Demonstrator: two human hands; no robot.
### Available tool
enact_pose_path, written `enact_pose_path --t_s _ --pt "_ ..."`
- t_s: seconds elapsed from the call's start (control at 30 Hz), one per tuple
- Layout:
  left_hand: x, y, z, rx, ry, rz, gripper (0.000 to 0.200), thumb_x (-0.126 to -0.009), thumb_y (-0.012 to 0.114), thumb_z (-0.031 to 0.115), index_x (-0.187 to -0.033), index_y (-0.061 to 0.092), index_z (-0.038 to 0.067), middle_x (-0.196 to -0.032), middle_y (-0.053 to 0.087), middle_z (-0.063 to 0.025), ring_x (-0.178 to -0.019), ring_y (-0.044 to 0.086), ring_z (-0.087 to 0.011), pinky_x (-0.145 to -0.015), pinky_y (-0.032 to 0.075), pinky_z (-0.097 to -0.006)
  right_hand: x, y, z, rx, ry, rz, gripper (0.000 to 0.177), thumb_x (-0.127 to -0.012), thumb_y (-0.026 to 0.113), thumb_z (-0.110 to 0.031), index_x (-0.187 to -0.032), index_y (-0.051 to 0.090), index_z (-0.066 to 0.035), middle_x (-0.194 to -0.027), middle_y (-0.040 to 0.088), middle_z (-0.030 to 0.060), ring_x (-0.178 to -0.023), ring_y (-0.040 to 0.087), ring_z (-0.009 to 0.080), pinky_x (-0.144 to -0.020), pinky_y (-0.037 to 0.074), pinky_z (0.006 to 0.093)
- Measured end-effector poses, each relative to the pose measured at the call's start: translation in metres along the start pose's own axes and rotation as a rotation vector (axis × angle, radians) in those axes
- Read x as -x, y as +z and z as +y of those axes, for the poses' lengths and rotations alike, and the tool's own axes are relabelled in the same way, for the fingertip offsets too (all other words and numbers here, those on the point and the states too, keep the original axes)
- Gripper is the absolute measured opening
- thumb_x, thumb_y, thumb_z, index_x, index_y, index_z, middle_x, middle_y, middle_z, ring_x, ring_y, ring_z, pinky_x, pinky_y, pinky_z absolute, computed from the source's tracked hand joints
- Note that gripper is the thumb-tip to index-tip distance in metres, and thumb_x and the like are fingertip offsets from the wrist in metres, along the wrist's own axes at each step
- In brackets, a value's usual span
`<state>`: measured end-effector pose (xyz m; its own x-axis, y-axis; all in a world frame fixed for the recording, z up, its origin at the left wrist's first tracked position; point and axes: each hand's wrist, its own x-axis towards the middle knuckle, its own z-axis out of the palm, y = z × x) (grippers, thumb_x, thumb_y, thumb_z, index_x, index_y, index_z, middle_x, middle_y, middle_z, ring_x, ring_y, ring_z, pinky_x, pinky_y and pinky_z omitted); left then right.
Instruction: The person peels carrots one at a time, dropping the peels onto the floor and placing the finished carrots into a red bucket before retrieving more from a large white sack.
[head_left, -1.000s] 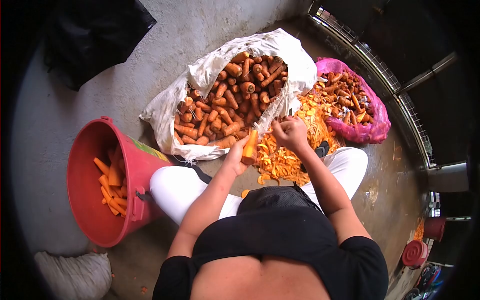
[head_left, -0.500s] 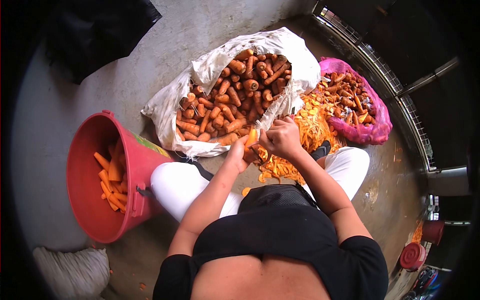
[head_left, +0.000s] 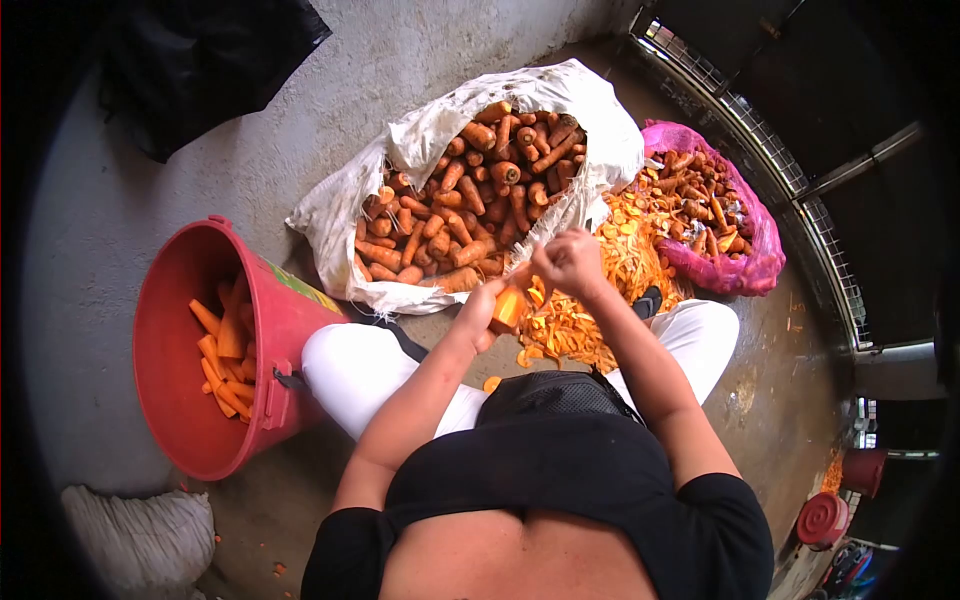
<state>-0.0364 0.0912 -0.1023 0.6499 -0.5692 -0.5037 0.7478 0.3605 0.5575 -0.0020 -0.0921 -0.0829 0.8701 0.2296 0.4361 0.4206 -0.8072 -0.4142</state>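
Note:
My left hand [head_left: 476,316] is wrapped round a peeled carrot [head_left: 508,310], whose bright orange side faces up. Just to its right, my right hand [head_left: 573,264] is closed, the fingers curled in; whatever they grip is hidden and slightly blurred. Below and beyond both hands lies a heap of orange carrot peelings [head_left: 565,335]. In front of me, a white sack [head_left: 345,215] lies open, full of unpeeled carrots [head_left: 465,215]. At my left stands a red bucket [head_left: 160,340] with peeled carrots [head_left: 228,350] in it.
A pink mesh sack [head_left: 765,245] of carrot scraps is at the far right, near a barred metal gate [head_left: 720,95]. Black plastic [head_left: 200,75] hangs by the wall at upper left. A pale sack [head_left: 145,540] lies at lower left; a red lidded container [head_left: 823,519] stands lower right.
My right hand has drawn slightly back and to the left. The carrot in my left hand has turned and now shows a broader orange face. The view has shifted slightly.

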Motion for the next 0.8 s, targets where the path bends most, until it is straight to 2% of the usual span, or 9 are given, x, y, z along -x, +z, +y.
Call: enact_pose_path --t_s 0.03,0.1,0.17,0.2,0.3,0.33,0.43,0.57,0.8 --pt "0.001 0.0 0.0 0.015 -0.035 -0.046 0.037 -0.096 0.037 0.032 -0.118 0.054 0.007 -0.082 0.061 -0.0035 -0.063 0.06 -0.0131 -0.05 0.052 -0.0283 -0.004 -0.001 0.017 0.111 0.036 -0.01 0.036 -0.083 0.057 -0.026 -0.049 0.065 -0.018 -0.043 0.052 -0.0015 -0.044 0.047 0.0115 -0.058 0.043 0.0302" --pt "0.001 0.001 0.001 0.047 -0.109 -0.136 0.04 -0.097 0.036 0.034 -0.12 0.052 0.006 -0.08 0.059 -0.0046 -0.061 0.059 -0.0133 -0.049 0.05 -0.0277 -0.012 -0.003 0.052 0.443 0.094 -0.206 0.045 -0.085 0.051 -0.034 -0.048 0.063 -0.013 -0.044 0.053 0.002 -0.043 0.049 0.0151 -0.064 0.045 0.0324" --pt "0.003 0.002 0.002 0.055 -0.127 -0.157 0.041 -0.097 0.037 0.036 -0.12 0.051 0.005 -0.08 0.059 -0.0053 -0.061 0.058 -0.0134 -0.049 0.049 -0.0275 -0.003 0.004 0.086 0.566 0.15 -0.096 0.053 -0.087 0.045 -0.039 -0.047 0.06 -0.007 -0.045 0.055 0.0064 -0.043 0.052 0.0207 -0.07 0.046 0.0355" --pt "0.003 0.002 0.004 0.048 -0.103 -0.136 0.041 -0.097 0.037 0.036 -0.12 0.052 0.005 -0.081 0.059 -0.0055 -0.061 0.058 -0.0134 -0.05 0.049 -0.0275 -0.008 -0.007 0.08 0.495 0.415 -0.231 0.056 -0.088 0.044 -0.04 -0.049 0.06 -0.003 -0.047 0.056 0.0099 -0.044 0.055 0.0249 -0.065 0.047 0.037" --pt "-0.006 -0.005 0.002 0.106 -0.045 -0.052 0.04 -0.097 0.039 0.037 -0.119 0.053 0.005 -0.086 0.06 -0.0072 -0.067 0.059 -0.0141 -0.055 0.049 -0.0278 -0.001 -0.015 0.066 0.46 0.528 -0.07 0.054 -0.088 0.044 -0.041 -0.052 0.063 -0.004 -0.048 0.057 0.0106 -0.043 0.056 0.0256 -0.055 0.048 0.0376" --pt "-0.009 -0.007 0.003 0.136 -0.038 -0.031 0.04 -0.097 0.039 0.037 -0.118 0.053 0.005 -0.087 0.06 -0.0074 -0.068 0.059 -0.0143 -0.055 0.049 -0.0279 0.004 -0.016 0.06 0.405 0.431 -0.011 0.051 -0.088 0.046 -0.04 -0.055 0.066 -0.006 -0.048 0.057 0.0085 -0.043 0.056 0.0217 -0.047 0.045 0.0374" --pt "-0.023 -0.017 0.0 0.206 -0.024 0.028 0.039 -0.097 0.039 0.036 -0.115 0.054 0.005 -0.09 0.06 -0.006 -0.07 0.059 -0.0148 -0.058 0.051 -0.0288 0.006 -0.021 0.026 0.019 0.574 -0.141 0.045 -0.086 0.05 -0.037 -0.055 0.069 -0.011 -0.045 0.057 0.0045 -0.044 0.054 0.0207 -0.067 0.046 0.0339" --pt "-0.029 -0.015 -0.004 0.241 -0.023 0.102 0.033 -0.097 0.04 0.035 -0.112 0.056 0.01 -0.092 0.063 -0.0028 -0.073 0.062 -0.0137 -0.063 0.055 -0.0302 0.006 -0.018 -0.011 0.089 0.001 0.043 0.036 -0.082 0.06 -0.024 -0.047 0.062 -0.015 -0.044 0.054 0.0011 -0.046 0.052 0.0149 -0.061 0.042 0.03" --pt "-0.029 -0.019 -0.002 0.192 -0.066 0.151 0.029 -0.096 0.04 0.034 -0.11 0.055 0.013 -0.087 0.063 -0.001 -0.071 0.063 -0.0138 -0.062 0.055 -0.0295 -0.003 -0.018 -0.034 0.113 -0.187 0.015 0.037 -0.075 0.067 -0.023 -0.043 0.053 -0.014 -0.046 0.054 -0.0007 -0.048 0.05 0.0182 -0.056 0.037 0.0336"
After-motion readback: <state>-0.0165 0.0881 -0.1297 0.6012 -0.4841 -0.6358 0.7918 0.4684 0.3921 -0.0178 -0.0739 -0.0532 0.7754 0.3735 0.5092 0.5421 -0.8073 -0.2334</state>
